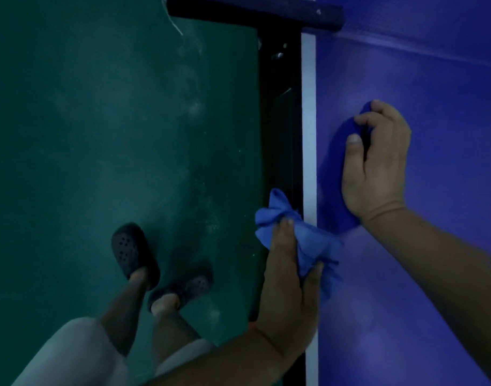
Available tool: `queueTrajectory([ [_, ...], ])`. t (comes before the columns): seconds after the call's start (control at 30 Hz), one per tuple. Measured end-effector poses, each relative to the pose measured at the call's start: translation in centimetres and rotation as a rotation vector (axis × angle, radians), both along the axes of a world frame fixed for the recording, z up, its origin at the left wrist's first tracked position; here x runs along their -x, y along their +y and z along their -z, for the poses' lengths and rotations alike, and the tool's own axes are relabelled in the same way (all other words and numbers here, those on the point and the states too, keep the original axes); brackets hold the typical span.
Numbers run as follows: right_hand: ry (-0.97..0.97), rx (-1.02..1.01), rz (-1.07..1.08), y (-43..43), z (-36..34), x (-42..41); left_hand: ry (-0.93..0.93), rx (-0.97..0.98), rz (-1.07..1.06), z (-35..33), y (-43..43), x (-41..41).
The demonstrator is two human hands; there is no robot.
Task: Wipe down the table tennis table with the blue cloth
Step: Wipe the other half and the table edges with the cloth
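Looking down from head height, the view took in a green floor [85, 121] at the left, on which the person stood in dark perforated clogs [133, 250] and pale shorts [71, 352]. Next to the right ran the black underframe [280, 121] of the table tennis bench [433, 246], whose blue top was bordered by a white edge line [308, 121].

The left grip [288, 288] lay at the near edge of the bench. Its fingers and thumb were curled round the blue cloth [302, 235], which was crumpled. The cloth straddled the white line, one bunched end projecting out over the underframe and the other resting over the blue surface.

Further right and farther from the person, the right grip [377, 162] rested palm-down on the bench top, just inside the white line. Its fingers were curled over the far end of a dark blue wad [333, 168], apparently more cloth, which was held against the surface; whether it was joined to the crumpled cloth could not be told.

At the top, a dark net clamp [316, 19] crossed the edge of the bench.
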State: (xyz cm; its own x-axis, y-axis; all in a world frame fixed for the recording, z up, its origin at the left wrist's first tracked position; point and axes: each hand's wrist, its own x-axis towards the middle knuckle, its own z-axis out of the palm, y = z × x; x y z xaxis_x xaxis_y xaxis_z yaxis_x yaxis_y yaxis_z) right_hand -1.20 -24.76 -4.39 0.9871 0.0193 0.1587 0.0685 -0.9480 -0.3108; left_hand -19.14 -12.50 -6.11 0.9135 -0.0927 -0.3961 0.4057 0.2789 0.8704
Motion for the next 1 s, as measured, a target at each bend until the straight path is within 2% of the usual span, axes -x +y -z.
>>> queueTrajectory([
  [0.17, 0.001, 0.026, 0.007, 0.2, -0.2, -0.1, -0.116, -0.092, -0.101, 1.3, 0.1, -10.7],
  [0.23, -0.007, 0.039, -0.003, 0.2, -0.3, -0.1, -0.075, -0.177, -0.151, 1.8, 0.9, -16.9],
  [0.3, -0.012, 0.043, -0.011, 0.2, -0.2, 0.0, -0.093, -0.23, -0.191, 1.6, 1.5, -19.8],
  [0.37, -0.015, 0.04, 0.001, 0.1, -0.1, 0.1, -0.137, -0.228, -0.148, 1.6, 0.7, -16.8],
  [0.43, -0.03, 0.034, 0.004, 0.1, 0.0, 0.2, -0.166, -0.123, -0.059, 1.7, 0.0, -8.6],
  [0.53, -0.051, 0.02, -0.009, 0.1, 0.3, 0.4, -0.039, 0.097, 0.05, 0.6, -0.1, 3.8],
  [0.6, -0.062, 0.01, -0.014, 0.1, 0.4, 0.6, -0.021, 0.002, 0.056, 0.2, -0.4, 6.7],
  [0.67, -0.068, 0.011, -0.006, -0.1, 0.4, 0.5, -0.06, -0.126, 0.077, -0.3, -0.6, 4.7],
  [0.73, -0.059, 0.007, -0.001, 0.0, 0.3, 0.4, -0.094, -0.121, 0.019, 0.2, -0.5, 0.4],
  [0.9, -0.028, 0.01, 0.032, 0.3, 0.0, 0.3, -0.107, -0.231, -0.14, 0.7, 0.6, -15.0],
  [1.0, -0.018, 0.004, 0.021, 0.2, -0.1, 0.2, -0.132, -0.22, -0.144, 0.4, 0.8, -15.1],
])
